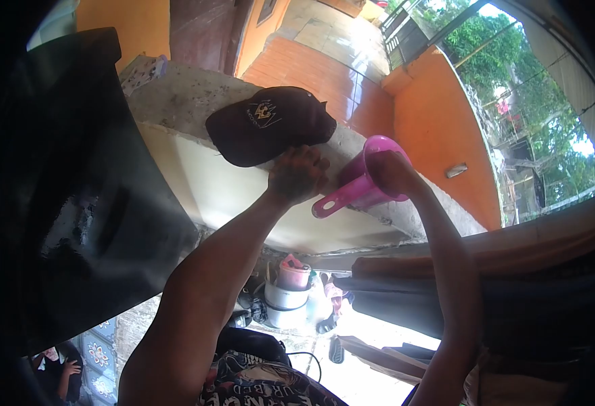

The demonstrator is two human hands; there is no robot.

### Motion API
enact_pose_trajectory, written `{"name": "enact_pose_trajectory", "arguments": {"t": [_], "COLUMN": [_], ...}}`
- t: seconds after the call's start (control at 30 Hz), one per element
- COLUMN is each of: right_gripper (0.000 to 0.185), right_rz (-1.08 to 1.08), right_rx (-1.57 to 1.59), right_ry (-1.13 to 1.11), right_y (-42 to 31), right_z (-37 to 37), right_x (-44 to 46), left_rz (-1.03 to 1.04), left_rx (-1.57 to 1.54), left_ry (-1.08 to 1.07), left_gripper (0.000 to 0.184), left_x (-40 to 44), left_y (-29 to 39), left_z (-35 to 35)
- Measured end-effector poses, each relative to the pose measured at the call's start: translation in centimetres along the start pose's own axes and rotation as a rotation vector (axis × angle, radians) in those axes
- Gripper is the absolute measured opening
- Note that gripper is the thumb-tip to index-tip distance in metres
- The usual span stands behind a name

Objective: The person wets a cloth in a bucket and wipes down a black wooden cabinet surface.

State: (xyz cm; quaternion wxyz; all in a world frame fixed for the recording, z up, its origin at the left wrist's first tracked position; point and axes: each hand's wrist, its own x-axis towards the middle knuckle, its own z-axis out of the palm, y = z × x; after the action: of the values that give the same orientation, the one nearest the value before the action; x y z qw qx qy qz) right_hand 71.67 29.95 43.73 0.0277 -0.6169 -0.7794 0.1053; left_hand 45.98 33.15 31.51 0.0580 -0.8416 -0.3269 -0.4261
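A pink plastic dipper [351, 188] lies tipped on the concrete ledge, its mouth towards the right and its handle pointing down to the left. My right hand [387, 170] reaches into that mouth, so the fingers are hidden inside. A black cap [270, 122] with a gold emblem rests on the same ledge. Just below the cap, at its lower right edge, my left hand [297, 174] is closed with the fingers curled. Whatever it may hold cannot be made out.
The rough ledge [175, 101] tops a pale wall. A large black object [74, 183] fills the left side. Below stand white buckets [286, 298] with a pink tub [293, 274] on top. Dark cloths [406, 298] hang at right. Another person [60, 369] is at lower left.
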Motion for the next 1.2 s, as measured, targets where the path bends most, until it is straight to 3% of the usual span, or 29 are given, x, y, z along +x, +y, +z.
{"name": "enact_pose_trajectory", "arguments": {"t": [0.13,0.2,0.3,0.33,0.4,0.53,0.73,0.8,0.93,1.03,1.1,1.13,1.2], "right_gripper": [0.022,0.023,0.023,0.023,0.023,0.018,0.019,0.019,0.03,0.034,0.044,0.044,0.053], "right_rz": [0.159,0.206,0.272,0.268,0.047,0.143,0.011,0.195,0.332,0.341,0.009,0.01,0.329], "right_rx": [-0.135,-0.286,-0.073,-0.075,0.155,0.063,-0.09,-0.08,-0.156,-0.078,0.086,0.079,0.514], "right_ry": [0.016,-0.094,-0.114,-0.113,-0.129,-0.253,-0.108,-0.181,-0.242,-0.406,-0.372,-0.37,-0.46], "right_y": [-1.7,-2.8,-4.0,-3.7,-3.0,-3.3,-1.5,-1.6,-4.8,-5.6,-3.8,-3.3,-2.7], "right_z": [-0.1,-1.0,-2.3,-2.5,-2.8,-3.1,-0.7,-0.7,-2.5,-4.6,-6.0,-6.7,-8.2], "right_x": [0.5,0.8,0.4,0.3,0.0,0.4,0.9,1.4,1.5,1.3,0.6,0.5,0.6], "left_rz": [0.006,0.005,0.008,0.009,0.007,0.002,0.007,0.003,-0.001,-0.017,-0.023,-0.026,-0.027], "left_rx": [0.003,0.003,0.0,-0.007,-0.009,-0.021,-0.011,-0.017,-0.026,-0.011,-0.016,-0.02,-0.036], "left_ry": [0.015,0.015,0.021,0.024,0.017,0.006,0.006,0.016,0.007,-0.074,-0.071,-0.068,-0.064], "left_gripper": [0.014,0.014,0.015,0.016,0.016,0.018,0.018,0.018,0.017,0.017,0.016,0.016,0.016], "left_x": [0.0,-0.1,-0.2,-0.2,-0.2,-0.2,-0.2,-0.3,-0.2,-0.3,-0.4,-0.3,-0.3], "left_y": [0.0,0.0,0.0,0.0,-0.1,-0.1,-0.1,0.0,0.0,0.1,0.1,0.1,0.2], "left_z": [0.2,0.2,0.2,0.3,0.3,0.3,0.2,0.3,0.1,0.0,0.0,0.1,0.2]}}
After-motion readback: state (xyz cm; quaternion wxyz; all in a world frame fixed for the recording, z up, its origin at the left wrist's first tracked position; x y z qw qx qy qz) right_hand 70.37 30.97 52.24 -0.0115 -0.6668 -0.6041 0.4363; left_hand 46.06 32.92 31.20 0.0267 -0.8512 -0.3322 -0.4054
